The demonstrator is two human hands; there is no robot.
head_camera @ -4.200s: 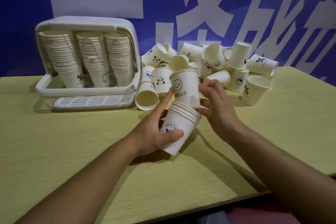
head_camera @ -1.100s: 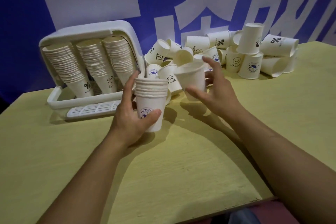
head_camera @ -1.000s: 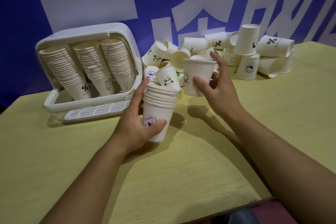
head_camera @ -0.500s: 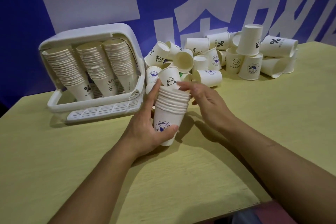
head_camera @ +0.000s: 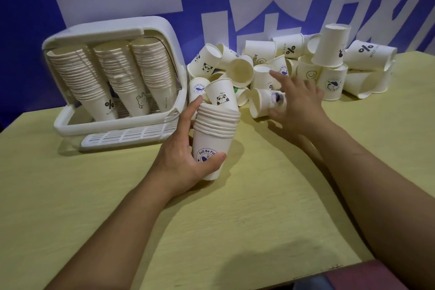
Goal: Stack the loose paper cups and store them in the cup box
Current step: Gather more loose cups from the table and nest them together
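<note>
- My left hand point(head_camera: 186, 160) is wrapped around a stack of cups point(head_camera: 215, 139), thumb across the blue print on the lowest cup, forefinger stretched up along the rims.
- The stack is upright, tipped a little away from me, and held above the yellow table point(head_camera: 235, 231), just to the right of the cup box point(head_camera: 113, 87).
- My right hand point(head_camera: 299, 103) is out to the right of the stack, fingers spread fairly wide, forefinger pointing into the pile of loose cups point(head_camera: 294, 70).
- The fingers of that hand lie against a cup on its side point(head_camera: 263, 103) with a blurred blue mark; whether they have closed on it I cannot tell.
- A panda cup point(head_camera: 222, 97) stands tilted right behind the top of my stack; I cannot tell whether it touches it.
- The loose cups lie heaped to the right of the box, along the blue wall point(head_camera: 211, 2) with large white lettering; some are upright, some tipped over, some upside down on others.
- The cup box is white, with its lid raised, and holds three leaning columns of nested cups, bottoms down.
- A slotted white tray point(head_camera: 127, 136) sticks out from under the front of the box.
</note>
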